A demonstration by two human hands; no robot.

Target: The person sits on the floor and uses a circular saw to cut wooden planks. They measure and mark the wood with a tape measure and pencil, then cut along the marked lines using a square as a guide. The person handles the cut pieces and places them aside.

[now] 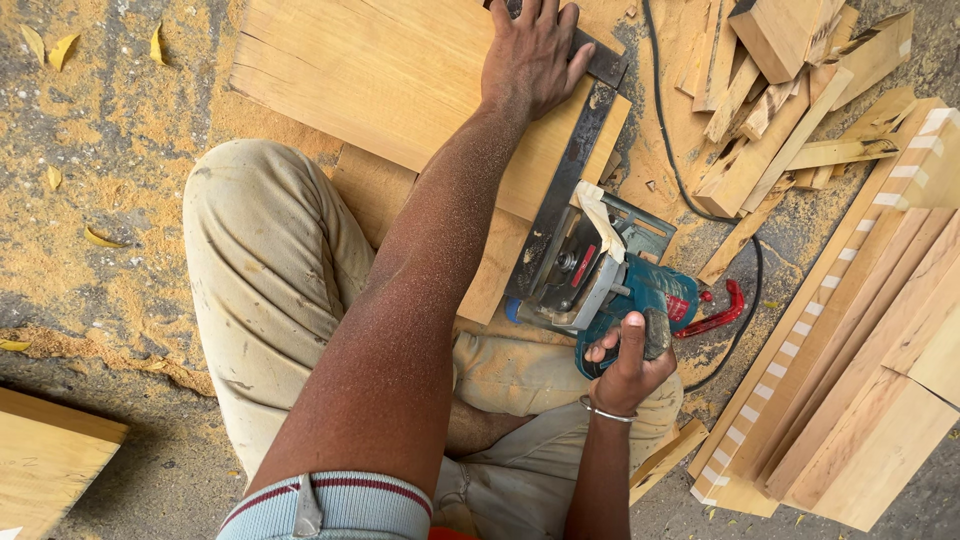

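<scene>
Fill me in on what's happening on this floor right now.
A person sits on the sawdust-covered ground with a wooden board in front of their knees. The left hand presses flat on a dark metal straightedge laid on the board. The right hand grips the handle of a blue circular saw at the board's near edge. Offcuts lie to the right.

Pale smooth wooden board [400,80], dull dark metal square [570,170], teal plastic saw [625,290] with metal base, dusty matt cloth trousers [270,280]

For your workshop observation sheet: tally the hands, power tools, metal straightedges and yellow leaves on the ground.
Hands: 2, left hand and right hand
Power saw: 1
Metal straightedge: 1
Yellow leaves: 6
Total: 10
</scene>
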